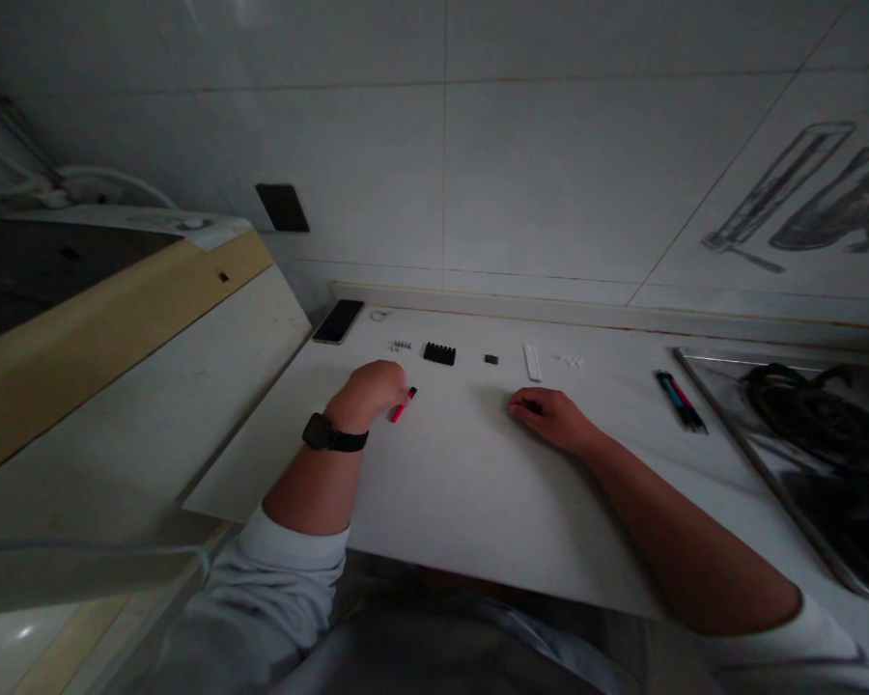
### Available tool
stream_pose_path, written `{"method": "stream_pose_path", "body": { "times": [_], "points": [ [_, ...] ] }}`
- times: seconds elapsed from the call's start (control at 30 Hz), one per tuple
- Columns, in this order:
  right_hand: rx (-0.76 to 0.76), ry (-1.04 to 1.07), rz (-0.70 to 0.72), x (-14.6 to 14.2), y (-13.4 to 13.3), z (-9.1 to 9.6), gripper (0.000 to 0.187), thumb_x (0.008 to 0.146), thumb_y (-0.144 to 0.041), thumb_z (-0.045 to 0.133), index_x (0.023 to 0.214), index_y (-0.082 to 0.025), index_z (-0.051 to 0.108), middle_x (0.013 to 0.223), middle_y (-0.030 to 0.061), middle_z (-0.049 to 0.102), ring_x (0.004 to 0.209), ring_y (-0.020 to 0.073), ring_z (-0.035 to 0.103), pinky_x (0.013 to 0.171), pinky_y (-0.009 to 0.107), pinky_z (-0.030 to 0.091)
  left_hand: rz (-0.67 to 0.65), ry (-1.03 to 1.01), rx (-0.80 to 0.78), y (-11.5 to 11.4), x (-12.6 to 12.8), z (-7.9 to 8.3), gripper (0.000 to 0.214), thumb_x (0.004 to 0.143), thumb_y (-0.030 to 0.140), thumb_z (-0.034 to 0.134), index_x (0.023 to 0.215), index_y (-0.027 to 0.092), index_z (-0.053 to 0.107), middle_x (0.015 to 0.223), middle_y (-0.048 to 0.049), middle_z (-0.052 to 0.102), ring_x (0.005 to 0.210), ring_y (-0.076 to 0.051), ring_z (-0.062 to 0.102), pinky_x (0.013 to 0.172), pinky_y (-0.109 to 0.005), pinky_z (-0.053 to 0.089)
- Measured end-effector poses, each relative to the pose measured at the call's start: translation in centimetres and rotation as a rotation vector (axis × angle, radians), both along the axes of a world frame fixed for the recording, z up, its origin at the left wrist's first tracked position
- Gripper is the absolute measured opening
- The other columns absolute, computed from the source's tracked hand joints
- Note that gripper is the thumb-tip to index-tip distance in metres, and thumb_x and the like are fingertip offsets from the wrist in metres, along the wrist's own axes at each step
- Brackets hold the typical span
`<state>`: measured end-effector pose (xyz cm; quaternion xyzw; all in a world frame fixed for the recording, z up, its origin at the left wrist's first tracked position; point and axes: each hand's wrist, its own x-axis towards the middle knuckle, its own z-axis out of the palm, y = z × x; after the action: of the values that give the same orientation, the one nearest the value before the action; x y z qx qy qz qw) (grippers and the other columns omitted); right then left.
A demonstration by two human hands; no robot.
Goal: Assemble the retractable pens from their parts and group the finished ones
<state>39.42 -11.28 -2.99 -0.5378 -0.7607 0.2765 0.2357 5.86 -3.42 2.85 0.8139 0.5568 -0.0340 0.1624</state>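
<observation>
Near the middle of the white counter, my left hand (378, 386), with a dark watch on its wrist, is closed at a small red stick-like piece with a black end (398, 413). The fingertips appear to pinch it, though the back of the hand partly hides them. My right hand (548, 413) rests on the counter to the right, its fingers curled in and nothing visible in them. Behind the hands lie small silver spring-like pieces (401, 346), a row of black ribbed pieces (439, 354), a small dark block (490, 359), white strips (532, 363) and small whitish pieces (571, 361).
A phone (339, 321) and a thin ring (379, 316) lie at the back left. Several pens (682, 401) lie on the right, beside the gas stove (803, 425). A white appliance (152, 376) borders the counter on the left; a tiled wall (536, 174) rises behind.
</observation>
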Motion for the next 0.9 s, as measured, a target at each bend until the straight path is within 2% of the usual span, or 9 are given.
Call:
{"method": "stream_pose_path", "body": {
  "times": [0.07,0.13,0.3,0.4,0.53,0.63,0.7,0.8,0.9],
  "points": [
    [-0.003,0.002,0.001,0.0,0.0,0.0,0.03,0.095,-0.046,0.054,0.091,-0.021,0.071,0.08,0.0032,0.068,0.072,0.0173,0.059,0.069,0.03,0.044,-0.093,-0.027,0.073,-0.8,2.0,-0.8,0.01,0.081,0.027,0.07,0.081,0.02,0.077,0.078,-0.0063,0.074,0.074,-0.021,0.066,0.071,-0.029,0.045],
    [-0.002,0.01,-0.001,0.0,0.0,-0.1,0.029,0.095,-0.045,0.055,0.091,-0.021,0.071,0.08,0.0033,0.069,0.073,0.0177,0.06,0.071,0.03,0.045,-0.222,-0.124,0.17,-1.6,3.5,-1.8,0.01,0.084,0.026,0.069,0.089,0.021,0.077,0.091,-0.0073,0.074,0.082,-0.021,0.066,0.074,-0.03,0.046],
    [0.018,0.0,0.005,0.0,0.1,-0.1,0.028,0.094,-0.044,0.055,0.093,-0.022,0.073,0.083,0.0043,0.071,0.076,0.0188,0.062,0.073,0.031,0.047,-0.285,-0.238,0.202,-2.2,4.2,-3.4,0.004,0.081,0.024,0.073,0.079,0.02,0.073,0.087,-0.0096,0.07,0.076,-0.024,0.064,0.071,-0.033,0.045],
    [0.036,-0.013,-0.015,-0.6,0.1,0.1,0.026,0.093,-0.041,0.057,0.099,-0.022,0.074,0.085,0.0048,0.072,0.075,0.018,0.062,0.072,0.03,0.048,-0.285,-0.366,0.204,-2.0,4.4,-3.6,0.003,0.08,0.021,0.074,0.079,0.021,0.072,0.082,-0.0068,0.07,0.075,-0.023,0.063,0.073,-0.032,0.045],
    [0.084,0.058,-0.025,-2.1,-0.4,0.7,0.034,0.091,-0.036,0.062,0.12,-0.021,0.07,0.105,0.0088,0.073,0.08,0.0173,0.065,0.075,0.03,0.051,-0.375,-0.457,0.253,-2.7,6.0,-3.2,0.012,0.084,0.021,0.072,0.095,0.023,0.074,0.089,-0.006,0.074,0.082,-0.023,0.066,0.078,-0.033,0.047],
    [0.145,0.043,-0.009,-3.1,-0.9,1.2,0.028,0.091,-0.029,0.062,0.115,-0.022,0.072,0.105,0.0086,0.072,0.081,0.0172,0.065,0.077,0.03,0.052,-0.431,-0.503,0.273,-3.4,7.1,-2.7,0.013,0.087,0.021,0.071,0.098,0.024,0.075,0.095,-0.0062,0.075,0.089,-0.024,0.068,0.084,-0.035,0.048],
    [0.188,0.017,-0.024,-3.5,-1.0,1.5,0.02,0.092,-0.025,0.06,0.106,-0.022,0.074,0.1,0.0073,0.073,0.08,0.0173,0.065,0.078,0.031,0.051,-0.41,-0.586,0.268,-3.8,7.4,-2.3,0.009,0.088,0.023,0.071,0.096,0.024,0.075,0.096,-0.0059,0.076,0.091,-0.023,0.068,0.087,-0.035,0.049],
    [0.232,0.093,-0.104,-3.8,-0.8,1.9,0.018,0.093,-0.028,0.06,0.102,-0.023,0.075,0.099,0.0069,0.074,0.081,0.018,0.065,0.078,0.031,0.051,-0.267,-0.832,0.217,-3.8,7.6,-2.0,0.012,0.088,0.031,0.074,0.095,0.022,0.075,0.094,-0.0062,0.076,0.087,-0.021,0.068,0.085,-0.034,0.051],
    [0.228,0.271,-0.175,-4.5,-0.6,2.1,0.021,0.094,-0.037,0.06,0.102,-0.024,0.074,0.099,0.0066,0.075,0.086,0.0195,0.067,0.078,0.032,0.053,-0.126,-1.122,0.049,-3.5,8.0,-2.4,0.022,0.085,0.036,0.076,0.098,0.019,0.073,0.096,-0.0072,0.076,0.088,-0.021,0.07,0.085,-0.033,0.054]
  ]
}}
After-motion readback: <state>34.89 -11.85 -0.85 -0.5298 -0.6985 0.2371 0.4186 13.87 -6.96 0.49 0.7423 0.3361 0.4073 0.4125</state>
